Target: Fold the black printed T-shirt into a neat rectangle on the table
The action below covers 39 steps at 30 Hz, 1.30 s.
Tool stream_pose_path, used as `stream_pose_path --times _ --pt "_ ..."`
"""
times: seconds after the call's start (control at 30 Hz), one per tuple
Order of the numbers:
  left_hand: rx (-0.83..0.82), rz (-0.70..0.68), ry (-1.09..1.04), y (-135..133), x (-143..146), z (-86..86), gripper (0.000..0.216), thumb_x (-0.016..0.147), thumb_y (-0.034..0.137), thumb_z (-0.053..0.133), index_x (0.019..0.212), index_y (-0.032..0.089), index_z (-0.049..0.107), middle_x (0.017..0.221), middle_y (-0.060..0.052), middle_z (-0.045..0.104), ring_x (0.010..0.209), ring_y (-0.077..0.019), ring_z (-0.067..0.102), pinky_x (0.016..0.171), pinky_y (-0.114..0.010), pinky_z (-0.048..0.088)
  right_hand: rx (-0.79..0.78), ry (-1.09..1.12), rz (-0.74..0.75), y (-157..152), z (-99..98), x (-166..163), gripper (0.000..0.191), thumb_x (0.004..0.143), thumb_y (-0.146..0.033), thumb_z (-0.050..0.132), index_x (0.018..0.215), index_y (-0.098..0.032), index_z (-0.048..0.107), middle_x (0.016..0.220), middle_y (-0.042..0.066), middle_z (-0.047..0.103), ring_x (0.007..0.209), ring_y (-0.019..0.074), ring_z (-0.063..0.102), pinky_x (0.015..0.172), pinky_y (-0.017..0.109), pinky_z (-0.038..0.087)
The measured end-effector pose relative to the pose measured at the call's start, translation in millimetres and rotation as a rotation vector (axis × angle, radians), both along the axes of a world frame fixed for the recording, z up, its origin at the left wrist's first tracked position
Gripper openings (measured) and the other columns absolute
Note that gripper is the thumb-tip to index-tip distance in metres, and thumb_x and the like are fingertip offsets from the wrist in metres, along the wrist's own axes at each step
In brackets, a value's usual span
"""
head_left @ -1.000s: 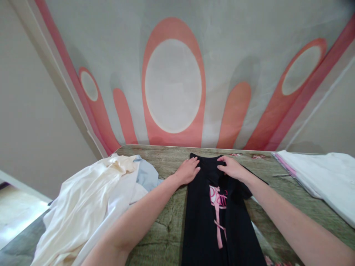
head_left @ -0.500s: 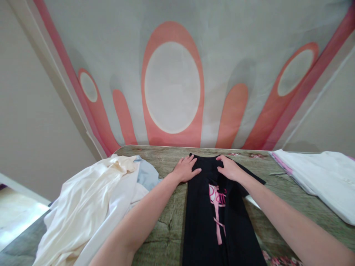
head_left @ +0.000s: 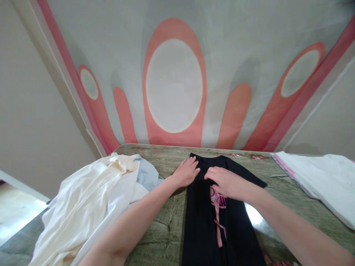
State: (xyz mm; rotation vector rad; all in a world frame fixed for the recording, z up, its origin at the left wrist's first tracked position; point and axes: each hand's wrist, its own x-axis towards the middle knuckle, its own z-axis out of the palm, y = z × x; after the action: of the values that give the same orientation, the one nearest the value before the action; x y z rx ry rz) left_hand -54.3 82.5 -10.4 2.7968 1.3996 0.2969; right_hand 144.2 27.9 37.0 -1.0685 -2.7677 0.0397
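A black T-shirt (head_left: 201, 221) with a pink printed design lies lengthwise before me, one sleeve spread to the right. My left hand (head_left: 186, 172) rests flat on its left shoulder by the collar, fingers stretched out. Below the neckline, my right hand (head_left: 223, 181) bends its fingers down against the chest, just over the top of the print. Its fingers are drawn together at the cloth; the fingertips are partly hidden, though they seem to pinch the fabric.
A loose heap of cream and white clothes (head_left: 97, 207), with a light blue piece (head_left: 146, 173), lies at the left. White folded garments (head_left: 321, 181) are stacked at the right. The wood-patterned tabletop (head_left: 161, 229) ends at a patterned wall (head_left: 174, 85).
My right hand has moved from the collar down and left to the chest above the print. The right shoulder and sleeve now lie flatter. My left hand has stayed nearly in place.
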Motion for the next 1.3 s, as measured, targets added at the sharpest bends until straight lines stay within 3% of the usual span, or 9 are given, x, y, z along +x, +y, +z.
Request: stream_pose_path --times 0.17,0.4,0.53,0.8,1.0,1.17,1.3 --pt "-0.058 -0.013 0.048 -2.5 -0.8 -7.0 0.057 0.092 0.047 0.016 0.137 0.014 0.025 0.145 -0.01 0.02 0.133 -0.0216 0.018 0.106 -0.04 0.016 0.155 -0.129 0.075 -21.2 -6.4 -6.5 0.017 0.075 -0.005 0.052 0.087 -0.017 0.058 0.088 0.006 0.057 0.084 0.0195 0.05 0.073 0.032 0.037" --pt "-0.074 -0.011 0.055 0.1 -1.4 -11.9 0.063 0.09 0.053 0.013 0.139 0.014 0.02 0.146 -0.01 0.015 0.134 -0.0214 0.014 0.106 -0.039 0.013 0.354 -0.092 0.231 -23.5 -21.9 -2.9 0.015 0.083 -0.012 0.047 0.09 -0.015 0.06 0.09 0.008 0.058 0.09 0.0212 0.049 0.077 0.035 0.035" --pt "-0.075 -0.004 0.07 0.0 -0.7 -11.9 0.064 0.089 0.055 0.012 0.139 0.015 0.018 0.146 -0.009 0.014 0.134 -0.0211 0.013 0.106 -0.039 0.013 0.336 -0.118 0.256 -22.7 -26.5 -1.1 0.013 0.083 -0.013 0.049 0.086 -0.015 0.061 0.082 0.006 0.058 0.083 0.0201 0.048 0.075 0.035 0.034" --pt "-0.019 -0.002 0.109 -1.0 -0.1 -9.2 0.062 0.09 0.053 0.015 0.138 0.014 0.023 0.145 -0.01 0.018 0.133 -0.022 0.019 0.105 -0.039 0.018 0.157 -0.08 0.124 -30.8 -22.7 5.3 0.01 0.079 -0.012 0.052 0.083 -0.018 0.06 0.08 0.004 0.056 0.078 0.0174 0.048 0.071 0.031 0.033" --pt "0.022 -0.053 0.116 -15.1 6.9 5.3 0.053 0.092 0.043 0.017 0.132 0.012 0.034 0.143 -0.012 0.025 0.131 -0.0223 0.023 0.104 -0.039 0.019 0.19 -0.089 0.197 -44.5 -16.8 3.3 0.015 0.084 -0.011 0.045 0.081 -0.017 0.059 0.081 0.004 0.055 0.076 0.0163 0.046 0.07 0.031 0.031" --pt "-0.083 -0.081 0.107 -27.2 17.2 0.8 0.062 0.09 0.052 0.013 0.138 0.013 0.022 0.145 -0.011 0.017 0.133 -0.0227 0.017 0.105 -0.04 0.018 0.257 -0.138 0.32 -47.1 -17.7 0.4 0.021 0.086 -0.012 0.041 0.076 -0.016 0.059 0.077 0.004 0.055 0.074 0.0168 0.046 0.071 0.033 0.03" --pt "-0.108 -0.061 0.087 -26.4 18.2 -5.2 0.068 0.088 0.058 0.012 0.14 0.014 0.015 0.147 -0.01 0.011 0.134 -0.023 0.011 0.106 -0.04 0.013 0.17 -0.111 0.298 -48.0 -14.8 1.6 0.02 0.085 -0.015 0.044 0.072 -0.017 0.059 0.072 0.003 0.055 0.073 0.0161 0.046 0.071 0.032 0.031"
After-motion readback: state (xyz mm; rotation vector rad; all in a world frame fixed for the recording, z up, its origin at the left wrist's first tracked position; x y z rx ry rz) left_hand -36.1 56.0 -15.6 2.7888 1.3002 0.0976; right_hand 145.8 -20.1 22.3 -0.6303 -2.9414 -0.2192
